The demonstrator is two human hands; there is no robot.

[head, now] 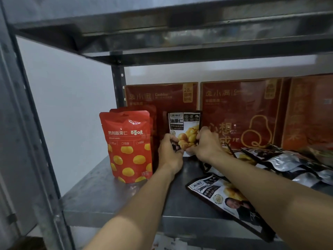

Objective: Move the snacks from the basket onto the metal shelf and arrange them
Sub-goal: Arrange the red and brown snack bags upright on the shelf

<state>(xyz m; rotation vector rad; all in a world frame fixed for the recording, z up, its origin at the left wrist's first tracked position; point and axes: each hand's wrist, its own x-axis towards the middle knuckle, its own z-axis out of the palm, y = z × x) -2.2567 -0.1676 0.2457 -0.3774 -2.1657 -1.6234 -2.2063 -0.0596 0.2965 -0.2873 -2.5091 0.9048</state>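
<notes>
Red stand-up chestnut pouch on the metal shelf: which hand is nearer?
Left. The left hand grips the upright black-and-white chestnut packet just right of the red stand-up chestnut pouch; the right hand holds that packet's far edge.

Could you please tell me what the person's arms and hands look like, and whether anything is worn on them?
The left forearm and right forearm are bare, with no sleeves in view. The left hand and right hand wear no gloves, and no watch, bracelet or ring shows on either.
</notes>
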